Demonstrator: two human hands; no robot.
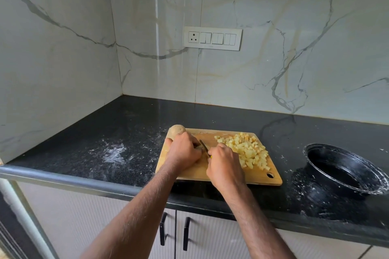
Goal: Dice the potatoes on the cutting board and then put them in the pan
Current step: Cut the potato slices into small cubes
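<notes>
At lower centre, on the cutting board (255,176), the left hand (184,152) has its grip clamped over a firm, probably slippery potato piece while the right hand (225,164) clenches the knife (203,145); diced potatoes (245,149) lie beside, pan (345,168) right.

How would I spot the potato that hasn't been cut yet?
Find the wooden cutting board on the black counter. At its far left corner, just beyond the left hand, sits the whole potato. It is round and brown-skinned, unlike the pale yellow diced pieces.
</notes>
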